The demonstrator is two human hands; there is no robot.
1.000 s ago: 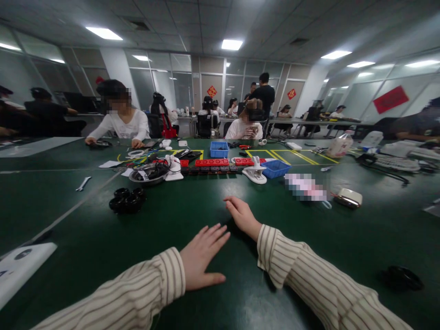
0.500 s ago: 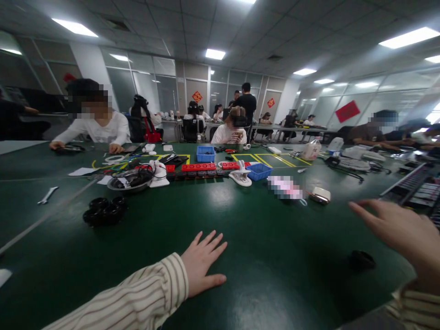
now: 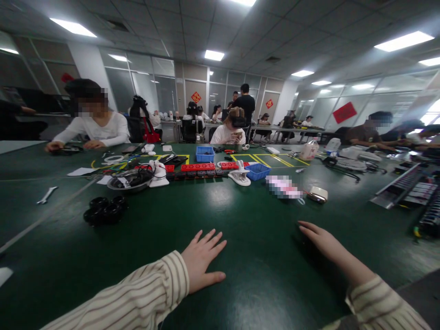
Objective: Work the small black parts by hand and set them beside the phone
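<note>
Left hand [image 3: 202, 261] flat on the green table [image 3: 261, 284], palm down, fingers spread wide, nothing in it. Right hand [image 3: 325, 243] out to the right, low over the table, fingers stretched out and close together, nothing seen in it. Small black round thing under that hand, hidden, cannot tell if touched. Black rings [image 3: 103, 210] far off to the left. White case [image 3: 316, 194] near, up past the right hand.
</note>
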